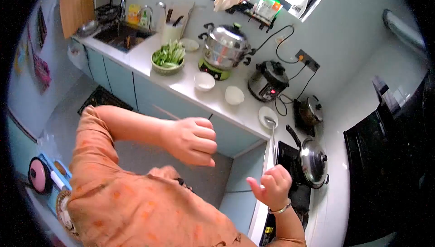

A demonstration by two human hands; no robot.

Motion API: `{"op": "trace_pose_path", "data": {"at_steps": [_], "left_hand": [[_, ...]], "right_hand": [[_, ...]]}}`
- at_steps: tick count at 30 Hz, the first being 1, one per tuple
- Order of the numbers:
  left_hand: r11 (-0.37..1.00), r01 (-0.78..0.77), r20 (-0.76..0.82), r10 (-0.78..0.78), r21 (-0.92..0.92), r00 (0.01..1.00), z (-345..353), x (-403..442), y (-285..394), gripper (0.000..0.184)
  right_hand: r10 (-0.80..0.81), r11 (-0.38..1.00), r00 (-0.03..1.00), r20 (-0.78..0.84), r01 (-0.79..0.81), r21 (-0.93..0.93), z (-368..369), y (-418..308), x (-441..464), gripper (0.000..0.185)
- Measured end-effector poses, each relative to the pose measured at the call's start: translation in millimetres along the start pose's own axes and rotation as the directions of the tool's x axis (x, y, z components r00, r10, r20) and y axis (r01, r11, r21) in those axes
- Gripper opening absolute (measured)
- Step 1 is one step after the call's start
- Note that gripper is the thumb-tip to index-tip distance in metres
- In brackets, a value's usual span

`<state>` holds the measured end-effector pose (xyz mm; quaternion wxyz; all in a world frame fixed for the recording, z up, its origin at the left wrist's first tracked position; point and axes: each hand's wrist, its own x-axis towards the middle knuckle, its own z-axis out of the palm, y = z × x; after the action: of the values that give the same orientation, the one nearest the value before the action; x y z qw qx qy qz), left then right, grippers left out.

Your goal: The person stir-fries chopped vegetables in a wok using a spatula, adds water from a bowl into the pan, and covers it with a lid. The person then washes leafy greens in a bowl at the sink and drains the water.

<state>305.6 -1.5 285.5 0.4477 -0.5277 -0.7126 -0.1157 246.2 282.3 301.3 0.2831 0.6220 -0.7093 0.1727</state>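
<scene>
My left hand (192, 142) is closed in a fist in front of the lower cabinets, its palm side hidden. A thin, blurred, stick-like thing (164, 112) points toward it from behind the wrist; I cannot tell whether the fist holds it. Over the counter by the stove, my right hand (273, 184) has its fingers curled and its thumb out; anything inside is hidden. Just beyond it runs the long handle of a ladle (270, 121), whose bowl rests on a white plate (264, 112). Touching or not, I cannot tell. A lidded pan (313, 162) sits on the stove to the right.
Along the counter stand a basket of leafy greens (166, 70), a steel steamer (225, 45) on a green base, two white bowls (204, 82) and an electric pressure cooker (267, 82). A sink (121, 36) is far left. A lidded pot (311, 111) occupies the corner.
</scene>
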Motion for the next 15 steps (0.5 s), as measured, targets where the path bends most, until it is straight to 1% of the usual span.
{"op": "trace_pose_path", "data": {"at_steps": [1, 2, 4, 6, 8, 9, 10, 11, 12, 13, 14, 15], "left_hand": [[0.999, -0.012, -0.024, 0.013, 0.03, 1.0, -7.1, -1.8, 0.4, 0.035], [0.997, -0.007, 0.005, 0.007, 0.083, 1.0, -15.2, -4.5, 2.1, 0.038], [0.989, -0.017, 0.015, 0.015, 0.149, 1.0, -29.7, -7.2, 5.0, 0.042], [0.977, -0.025, 0.022, 0.021, 0.211, 1.0, -43.4, -12.2, 6.0, 0.046], [0.963, -0.002, 0.001, 0.002, 0.27, 1.0, -57.8, -17.9, 6.1, 0.05], [0.948, 0.003, 0.018, -0.009, 0.318, 1.0, -68.5, -21.8, 6.0, 0.052], [0.931, 0.007, 0.036, -0.021, 0.366, 0.999, -79.9, -25.8, 5.9, 0.053], [0.91, 0.004, 0.03, -0.018, 0.414, 0.999, -90.0, -29.2, 3.4, 0.054], [0.887, -0.001, 0.026, -0.012, 0.462, 1.0, -100.7, -32.9, 0.7, 0.054], [0.889, 0.04, 0.063, -0.077, 0.457, 0.995, -114.9, -35.9, 3.2, 0.053], [0.891, 0.054, 0.065, -0.093, 0.451, 0.994, -126.9, -37.4, 4.2, 0.053], [0.841, 0.076, 0.032, -0.11, 0.536, 0.993, -137.7, -39.3, 4.3, 0.051]], "right_hand": [[0.008, 1.0, 1.0, -0.002, -0.008, -0.023, -5.9, 2.4, -4.9, 0.039], [0.016, 0.999, 1.0, -0.003, -0.016, -0.044, -10.7, 4.0, -9.9, 0.038], [0.026, 0.995, 0.999, -0.047, -0.03, -0.091, -19.5, 3.6, -12.8, 0.039], [0.019, 0.987, 0.999, -0.035, -0.024, -0.156, -31.9, 1.9, -12.3, 0.039], [0.032, 0.966, 0.999, -0.018, -0.036, -0.256, -45.5, 0.1, -17.3, 0.039], [0.037, 0.945, 0.998, -0.05, -0.051, -0.323, -50.6, -1.8, -18.3, 0.041], [0.019, 0.917, 0.995, -0.101, -0.058, -0.396, -54.7, 3.0, -33.2, 0.042], [0.04, 0.852, 0.997, -0.064, -0.067, -0.52, -68.0, -2.2, -27.6, 0.042], [0.051, 0.81, 0.997, -0.064, -0.079, -0.581, -77.6, -6.4, -27.0, 0.048], [-0.062, 0.745, 0.987, -0.152, -0.056, -0.664, -82.7, -4.7, -32.7, 0.049], [-0.048, 0.673, 0.984, -0.174, -0.097, -0.734, -92.7, -7.2, -38.0, 0.049], [-0.07, 0.604, 0.978, -0.198, -0.116, -0.788, -96.5, -14.2, -29.9, 0.048]]}}
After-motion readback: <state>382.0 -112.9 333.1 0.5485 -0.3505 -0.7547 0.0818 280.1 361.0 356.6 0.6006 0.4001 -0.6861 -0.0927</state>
